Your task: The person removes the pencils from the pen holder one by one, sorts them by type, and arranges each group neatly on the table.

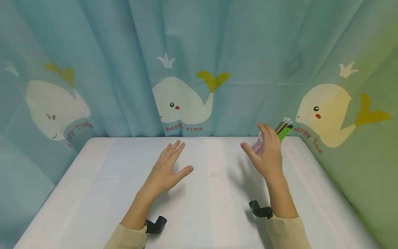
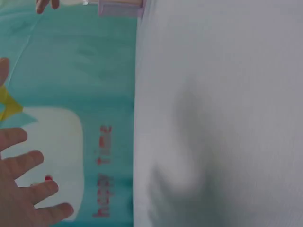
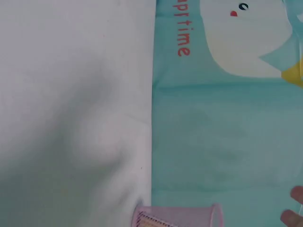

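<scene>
My left hand (image 1: 169,167) hovers flat over the middle of the white table (image 1: 93,193), fingers straight and spread, holding nothing; its fingers (image 2: 23,189) show in the left wrist view. My right hand (image 1: 266,152) is raised at the back right with relaxed fingers, just in front of a pink pen holder (image 1: 258,143). Several pens (image 1: 284,127), green and dark, stick out of the holder behind the hand. The holder (image 3: 177,217) shows at the table's far edge in the right wrist view, with my fingertips (image 3: 294,208) beside it. Whether the hand touches the holder is hidden.
A teal curtain (image 1: 199,62) printed with white whales hangs around the back and sides of the table. The pink holder (image 2: 120,8) also appears at the top of the left wrist view. Black wrist camera mounts (image 1: 155,225) sit at both cuffs.
</scene>
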Demonstrator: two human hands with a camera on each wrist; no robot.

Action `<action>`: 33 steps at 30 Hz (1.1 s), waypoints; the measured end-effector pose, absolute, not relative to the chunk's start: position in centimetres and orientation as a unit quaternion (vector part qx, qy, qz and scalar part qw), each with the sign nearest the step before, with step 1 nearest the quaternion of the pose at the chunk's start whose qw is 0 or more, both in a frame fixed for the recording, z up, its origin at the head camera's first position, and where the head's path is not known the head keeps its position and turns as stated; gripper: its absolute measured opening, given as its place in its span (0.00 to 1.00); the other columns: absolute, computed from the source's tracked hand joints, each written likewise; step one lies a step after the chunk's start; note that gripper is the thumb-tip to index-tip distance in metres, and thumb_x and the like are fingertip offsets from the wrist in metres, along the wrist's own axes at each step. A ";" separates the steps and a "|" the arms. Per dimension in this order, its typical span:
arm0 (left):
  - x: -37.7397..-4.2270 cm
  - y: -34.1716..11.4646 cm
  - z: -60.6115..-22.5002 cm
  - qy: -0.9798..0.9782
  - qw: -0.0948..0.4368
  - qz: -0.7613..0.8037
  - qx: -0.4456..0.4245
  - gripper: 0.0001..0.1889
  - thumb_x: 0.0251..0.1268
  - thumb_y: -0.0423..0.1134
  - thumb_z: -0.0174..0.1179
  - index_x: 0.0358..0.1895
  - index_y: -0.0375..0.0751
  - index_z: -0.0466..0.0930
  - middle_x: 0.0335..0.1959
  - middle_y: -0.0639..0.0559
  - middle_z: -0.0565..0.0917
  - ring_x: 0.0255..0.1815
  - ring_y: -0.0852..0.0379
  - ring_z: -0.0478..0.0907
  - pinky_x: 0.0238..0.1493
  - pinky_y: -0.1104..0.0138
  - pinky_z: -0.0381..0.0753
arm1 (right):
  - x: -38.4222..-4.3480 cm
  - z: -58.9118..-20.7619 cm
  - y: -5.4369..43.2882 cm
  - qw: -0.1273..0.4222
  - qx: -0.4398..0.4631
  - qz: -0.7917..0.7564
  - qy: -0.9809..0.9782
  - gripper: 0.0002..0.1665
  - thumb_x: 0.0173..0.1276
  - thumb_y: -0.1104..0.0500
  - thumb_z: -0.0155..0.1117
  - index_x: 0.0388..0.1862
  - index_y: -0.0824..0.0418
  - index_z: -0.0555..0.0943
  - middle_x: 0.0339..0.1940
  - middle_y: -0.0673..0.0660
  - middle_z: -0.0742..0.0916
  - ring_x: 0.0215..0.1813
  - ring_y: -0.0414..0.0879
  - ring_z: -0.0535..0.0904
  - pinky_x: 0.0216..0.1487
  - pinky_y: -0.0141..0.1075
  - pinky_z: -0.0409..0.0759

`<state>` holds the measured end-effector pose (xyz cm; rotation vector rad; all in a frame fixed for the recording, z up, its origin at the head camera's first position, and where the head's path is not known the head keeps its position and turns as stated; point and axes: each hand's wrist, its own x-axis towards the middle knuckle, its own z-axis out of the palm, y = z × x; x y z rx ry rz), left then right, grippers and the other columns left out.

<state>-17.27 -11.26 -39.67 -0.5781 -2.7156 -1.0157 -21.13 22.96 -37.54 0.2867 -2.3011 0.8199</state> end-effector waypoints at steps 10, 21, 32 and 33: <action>-18.5 -6.2 -40.3 -0.831 0.052 -0.494 -0.251 0.36 0.70 0.55 0.59 0.77 0.51 0.60 0.76 0.54 0.64 0.78 0.54 0.58 0.75 0.48 0.63 | -21.5 -38.5 26.9 0.303 0.003 0.442 -0.844 0.42 0.65 0.52 0.69 0.76 0.56 0.64 0.75 0.60 0.69 0.77 0.59 0.59 0.75 0.62 0.56; -21.3 -0.8 -40.2 -0.783 -0.070 -0.563 -0.257 0.35 0.72 0.55 0.57 0.78 0.53 0.57 0.76 0.53 0.64 0.75 0.50 0.63 0.71 0.53 0.71 | -21.9 -39.4 30.1 0.151 -0.148 0.626 -0.751 0.51 0.68 0.63 0.59 0.81 0.44 0.43 0.83 0.57 0.49 0.83 0.55 0.44 0.82 0.48 0.49; -23.6 2.8 -40.2 -0.759 -0.106 -0.601 -0.228 0.33 0.73 0.53 0.56 0.77 0.52 0.59 0.74 0.48 0.68 0.73 0.44 0.67 0.68 0.53 0.75 | -22.9 -39.9 32.2 0.036 -0.130 0.707 -0.694 0.53 0.72 0.68 0.52 0.82 0.50 0.32 0.81 0.64 0.49 0.81 0.55 0.50 0.80 0.44 0.56; -23.9 3.2 -40.3 -0.758 -0.107 -0.603 -0.225 0.33 0.73 0.53 0.56 0.77 0.52 0.59 0.73 0.48 0.68 0.73 0.44 0.67 0.67 0.53 0.75 | -23.0 -40.0 32.3 0.028 -0.125 0.715 -0.687 0.53 0.72 0.68 0.52 0.82 0.51 0.32 0.81 0.65 0.50 0.80 0.54 0.52 0.80 0.44 0.57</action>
